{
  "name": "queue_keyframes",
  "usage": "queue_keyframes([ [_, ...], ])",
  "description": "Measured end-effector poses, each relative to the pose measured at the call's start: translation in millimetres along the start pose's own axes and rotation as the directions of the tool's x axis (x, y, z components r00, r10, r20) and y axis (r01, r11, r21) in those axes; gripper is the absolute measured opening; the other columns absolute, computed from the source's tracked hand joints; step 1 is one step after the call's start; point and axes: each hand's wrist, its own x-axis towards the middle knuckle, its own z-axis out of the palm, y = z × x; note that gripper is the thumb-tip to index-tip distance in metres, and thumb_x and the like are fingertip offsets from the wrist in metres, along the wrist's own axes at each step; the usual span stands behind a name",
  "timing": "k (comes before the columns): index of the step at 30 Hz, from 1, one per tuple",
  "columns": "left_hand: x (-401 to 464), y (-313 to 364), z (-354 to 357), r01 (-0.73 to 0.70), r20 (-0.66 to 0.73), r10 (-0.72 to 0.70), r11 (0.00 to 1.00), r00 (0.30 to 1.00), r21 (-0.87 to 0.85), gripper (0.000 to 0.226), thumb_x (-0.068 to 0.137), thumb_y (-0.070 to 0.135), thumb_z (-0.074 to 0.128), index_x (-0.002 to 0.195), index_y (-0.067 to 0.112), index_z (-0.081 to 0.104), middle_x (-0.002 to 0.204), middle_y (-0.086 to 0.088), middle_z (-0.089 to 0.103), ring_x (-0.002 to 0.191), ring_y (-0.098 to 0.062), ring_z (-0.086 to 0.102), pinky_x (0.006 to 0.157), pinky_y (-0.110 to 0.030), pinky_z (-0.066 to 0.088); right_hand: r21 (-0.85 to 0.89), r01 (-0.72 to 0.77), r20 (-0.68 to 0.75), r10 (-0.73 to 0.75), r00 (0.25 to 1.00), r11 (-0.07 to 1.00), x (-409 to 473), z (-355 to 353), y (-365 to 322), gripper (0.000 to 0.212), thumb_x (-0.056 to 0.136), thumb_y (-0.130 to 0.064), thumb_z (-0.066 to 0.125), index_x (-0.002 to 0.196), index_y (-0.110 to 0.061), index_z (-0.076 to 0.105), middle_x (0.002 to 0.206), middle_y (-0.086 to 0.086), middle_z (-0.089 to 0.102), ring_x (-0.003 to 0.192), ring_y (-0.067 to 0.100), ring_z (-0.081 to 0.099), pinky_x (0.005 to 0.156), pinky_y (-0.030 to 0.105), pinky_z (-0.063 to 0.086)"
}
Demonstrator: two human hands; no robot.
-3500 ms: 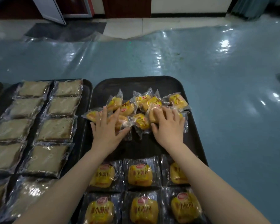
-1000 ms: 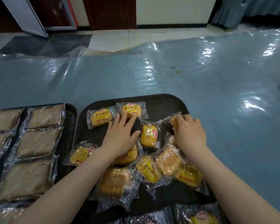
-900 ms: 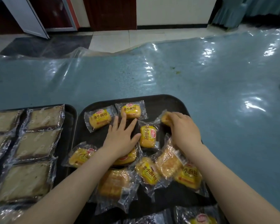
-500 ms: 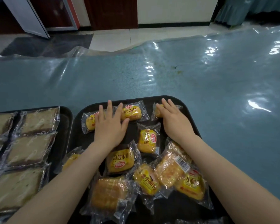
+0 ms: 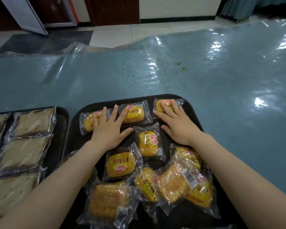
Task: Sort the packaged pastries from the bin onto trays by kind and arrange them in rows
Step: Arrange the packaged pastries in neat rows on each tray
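On black tray [image 5: 191, 109]: yellow buns [image 5: 148, 143] in clear wrappers

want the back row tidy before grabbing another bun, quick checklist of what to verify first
1. Back row holds three buns: left bun, middle bun, right bun along the far edge of the black tray: ok.
2. Row straight: the left bun sits nearer than the other two: not ok.
3. Left hand free: fingers flat across the left and middle buns, no grip: ok.
4. Right hand free: fingers flat on the right bun: ok.
5. Next bun reachable: upright bun lies alone between the hands: ok.
6. Near pile sorted: packs overlap, some face down: not ok.
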Motion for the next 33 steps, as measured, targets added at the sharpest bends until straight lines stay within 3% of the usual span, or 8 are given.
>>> queue_keyframes([
  [6, -2.2, -1.2, -9.2, -0.059, 0.003, 0.059, 0.998, 0.998, -0.004, 0.072, 0.072, 0.078, 0.000, 0.131, 0.051, -0.031, 0.157, 0.001, -0.015, 0.143, -0.028, -0.014, 0.107, -0.057, -0.011, 0.003, 0.064, -0.039, -0.064, 0.997, 0.998, 0.3, -5.4, 6.2, 0.060, 0.098, -0.038, 0.044, 0.151, -0.037, 0.016, 0.157, -0.008, -0.008, 0.142, 0.022, -0.024, 0.116, 0.042, -0.010],
  [12, -27.4, -2.3, -19.3, 0.058, -0.140, -0.061, 0.998, 0.988, -0.026, 0.062, 0.093, 0.055, 0.017, 0.149, 0.036, 0.000, 0.158, -0.009, -0.001, 0.144, -0.034, -0.001, 0.114, -0.051, 0.007, -0.084, -0.060, -0.116, 0.050, 0.992, 0.995, -1.2, -4.4, -10.2, 0.052, 0.100, -0.039, 0.034, 0.151, -0.032, 0.023, 0.161, -0.001, 0.014, 0.146, 0.030, 0.007, 0.120, 0.045, 0.011],
  [16, -36.2, -7.1, -19.2, 0.138, -0.013, -0.138, 0.990, 0.990, 0.016, 0.063, 0.091, 0.061, 0.017, 0.147, 0.040, 0.000, 0.159, -0.006, -0.003, 0.142, -0.039, -0.004, 0.111, -0.059, 0.008, 0.044, -0.071, -0.094, 0.074, 0.993, 0.997, -1.3, -4.8, -11.8, 0.047, 0.100, -0.034, 0.038, 0.147, -0.029, 0.033, 0.160, -0.005, 0.015, 0.148, 0.025, 0.003, 0.118, 0.043, 0.009],
  [21, -36.4, -20.0, -15.3, 0.075, 0.076, -0.075, 0.997, 0.994, 0.005, 0.065, 0.087, 0.064, 0.012, 0.146, 0.043, -0.007, 0.157, -0.002, -0.016, 0.141, -0.035, -0.016, 0.113, -0.055, -0.001, 0.147, -0.070, -0.090, 0.084, 0.992, 0.987, -4.1, -12.8, -13.3, 0.042, 0.100, -0.025, 0.041, 0.142, -0.029, 0.043, 0.159, -0.005, 0.017, 0.148, 0.021, 0.000, 0.118, 0.042, 0.002],
  [25, -42.7, -20.1, -22.9, 0.036, 0.040, -0.033, 0.997, 0.999, -0.065, 0.063, 0.090, 0.057, 0.011, 0.147, 0.038, -0.006, 0.157, -0.001, -0.015, 0.142, -0.026, -0.018, 0.113, -0.047, -0.008, 0.303, 0.003, -0.216, 0.066, 0.974, 0.953, -12.0, -27.3, -36.9, 0.036, 0.095, -0.024, 0.053, 0.131, -0.025, 0.056, 0.149, -0.004, 0.040, 0.141, 0.017, 0.027, 0.116, 0.038, 0.022],
  [27, -52.1, -13.7, -31.7, 0.010, -0.058, -0.019, 0.989, 0.998, -0.145, 0.061, 0.093, 0.050, 0.016, 0.149, 0.033, -0.001, 0.158, -0.001, -0.009, 0.143, -0.020, -0.014, 0.112, -0.041, -0.008, 0.303, 0.055, -0.191, 0.004, 0.982, 0.952, -19.0, -31.0, -51.7, 0.028, 0.091, -0.027, 0.058, 0.119, -0.028, 0.062, 0.135, -0.008, 0.053, 0.129, 0.012, 0.041, 0.110, 0.035, 0.034],
  [29, -69.4, -3.1, -41.2, -0.018, -0.139, -0.023, 0.959, 0.990, -0.282, 0.060, 0.094, 0.043, 0.030, 0.149, 0.029, 0.010, 0.158, 0.000, 0.004, 0.143, -0.014, -0.001, 0.112, -0.036, 0.002, 0.238, -0.015, -0.169, 0.056, 0.984, 0.971, -26.2, -29.5, -65.7, 0.023, 0.087, -0.040, 0.062, 0.107, -0.028, 0.063, 0.121, -0.007, 0.056, 0.116, 0.013, 0.047, 0.096, 0.037, 0.046],
  [33, -109.0, 28.3, -49.6, -0.091, -0.076, 0.065, 0.905, 0.995, -0.417, 0.052, 0.091, 0.039, 0.048, 0.140, 0.037, 0.033, 0.148, 0.012, 0.036, 0.131, -0.002, 0.032, 0.106, -0.032, 0.030, 0.155, -0.280, -0.062, 0.293, 0.954, 0.947, -37.1, -18.7, -90.1, 0.063, 0.076, -0.065, 0.062, 0.121, -0.021, 0.048, 0.117, 0.001, 0.050, 0.108, 0.021, 0.049, 0.083, 0.036, 0.051],
])
